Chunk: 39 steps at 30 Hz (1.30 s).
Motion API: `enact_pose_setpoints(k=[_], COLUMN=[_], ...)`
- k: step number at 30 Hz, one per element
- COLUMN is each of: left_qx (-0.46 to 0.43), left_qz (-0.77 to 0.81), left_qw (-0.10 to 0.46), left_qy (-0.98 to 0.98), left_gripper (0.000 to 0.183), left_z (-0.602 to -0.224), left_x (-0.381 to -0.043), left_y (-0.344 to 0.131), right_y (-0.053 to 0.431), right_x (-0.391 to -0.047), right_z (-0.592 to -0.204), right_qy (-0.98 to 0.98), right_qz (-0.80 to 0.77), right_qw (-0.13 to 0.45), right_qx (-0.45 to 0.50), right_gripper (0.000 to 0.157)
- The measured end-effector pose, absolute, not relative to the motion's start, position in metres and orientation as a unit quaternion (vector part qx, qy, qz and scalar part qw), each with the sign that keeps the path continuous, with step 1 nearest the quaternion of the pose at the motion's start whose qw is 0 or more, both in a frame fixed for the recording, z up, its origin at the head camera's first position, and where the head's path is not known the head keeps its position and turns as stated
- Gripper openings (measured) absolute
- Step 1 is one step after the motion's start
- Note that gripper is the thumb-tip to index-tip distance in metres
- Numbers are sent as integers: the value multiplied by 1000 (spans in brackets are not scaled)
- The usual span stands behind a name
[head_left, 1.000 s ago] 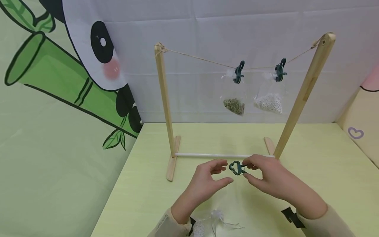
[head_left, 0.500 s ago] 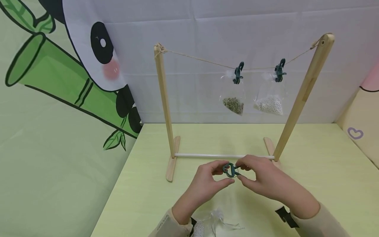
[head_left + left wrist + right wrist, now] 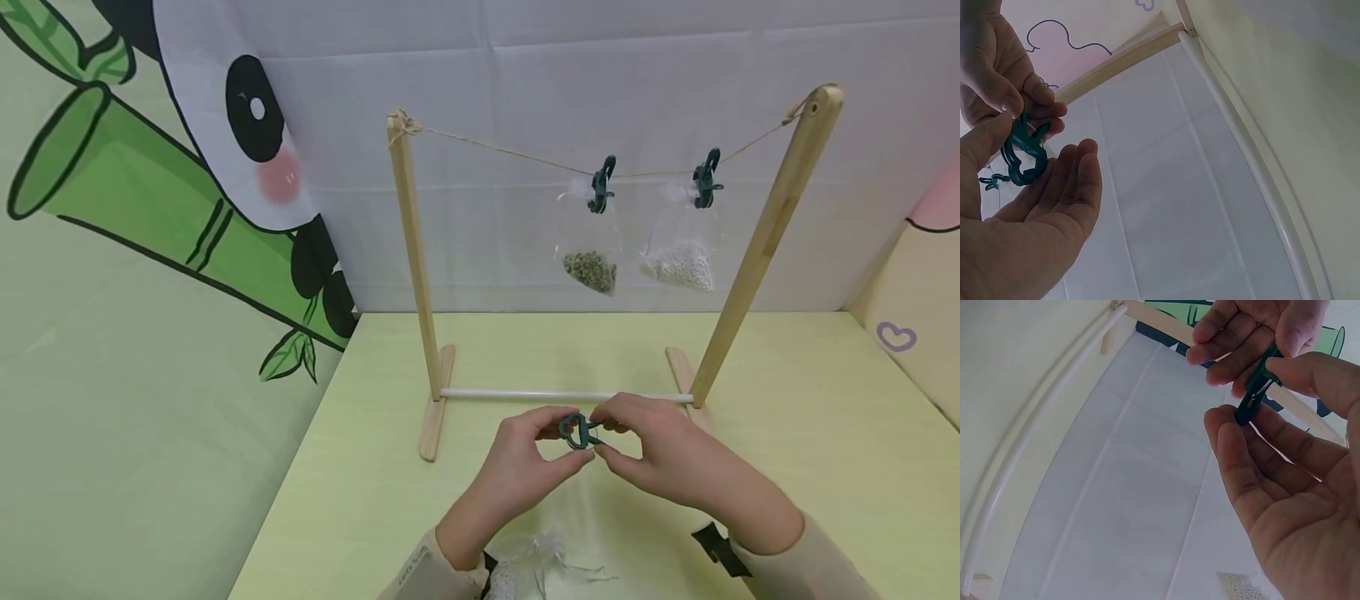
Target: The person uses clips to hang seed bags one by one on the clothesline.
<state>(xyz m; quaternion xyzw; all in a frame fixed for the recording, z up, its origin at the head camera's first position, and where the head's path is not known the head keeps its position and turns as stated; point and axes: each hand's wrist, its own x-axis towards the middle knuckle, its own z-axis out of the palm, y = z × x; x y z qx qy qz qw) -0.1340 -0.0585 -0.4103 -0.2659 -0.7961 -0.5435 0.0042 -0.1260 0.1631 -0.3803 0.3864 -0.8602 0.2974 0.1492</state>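
Note:
In front of the rack, a dark green plastic clip [image 3: 580,432] is held between both hands. The right hand [image 3: 663,450] pinches its two handles between thumb and fingertips. The left hand [image 3: 517,458] has curled fingers and thumb around its rounded jaw end; in the left wrist view the clip [image 3: 1025,150] lies against those fingers. Behind the hands, a twine line [image 3: 502,150] bears two similar clips, each pinching a clear bag. One bag holds greenish-brown bits [image 3: 591,272], the other white beads [image 3: 681,265].
The wooden rack has a left post [image 3: 415,258], a right post [image 3: 767,246] and a white bottom rod [image 3: 555,394]. A clear bag with white bits and string [image 3: 551,550] lies near the front edge, partly hidden by the left sleeve. A white cloth [image 3: 480,225] forms the backdrop.
The right hand has moved left with the clip, bringing its jaw end between the left thumb and fingers. The left hand has stayed nearly in place, its fingers closing on the clip.

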Motion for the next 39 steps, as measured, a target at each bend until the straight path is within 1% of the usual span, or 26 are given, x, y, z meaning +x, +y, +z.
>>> enact_pose_setpoints(k=[7,12,19,24,32,39], left_qx=[-255,-246,-247,-265,-254,-244], left_qz=[-574,-587,-575,-561,-551,-553], left_qw=[18,3,-19,-12,27,21], left_qy=[-778,-771,-780,-784,-795,-796], left_gripper=[36,35,42,45,28,22], left_z=[-413,-413,-413,-412,-413,-412], left_x=[-135,-135,-134,-135,-136,-136], left_y=[-60,-62,-66,-70,-74,-79], right_y=[167,169,171,172,174,174], right_x=[-128,-129,-129,-129,-126,-124], right_z=[-382,-384,-385,-387,-384,-383], right_qy=[-856,-849,-840,-842,-839,-829], right_qz=[306,320,328,320,316,316], right_qw=[153,156,163,168,169,179], right_qx=[388,390,399,401,409,426], right_gripper=[41,36,32,32,31,29])
